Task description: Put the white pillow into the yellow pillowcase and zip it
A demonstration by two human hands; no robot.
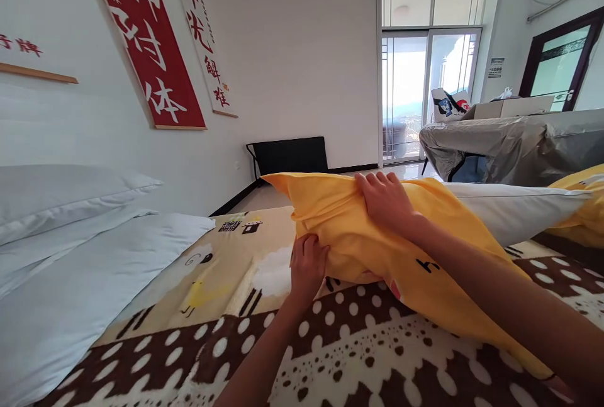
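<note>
Head view showed left hand [309,263] and right hand [385,198], each grip clamped on the case [352,250] resting on the blanket [155,366]; a pillow [504,211] jutted past it, how far inside unclear.

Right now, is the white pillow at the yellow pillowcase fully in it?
No, not fully: the white pillow shows beyond the yellow pillowcase. How much, if any, lies inside cannot be told.

The scene is viewed by 1 head-worn camera, faced forward and angled down over the patterned blanket [340,356]. The left hand [308,265] and the right hand [384,200] are seen close up, from behind and above, near the centre; the white wall [302,48] and glass doors [406,83] are taken in farther off.
</note>
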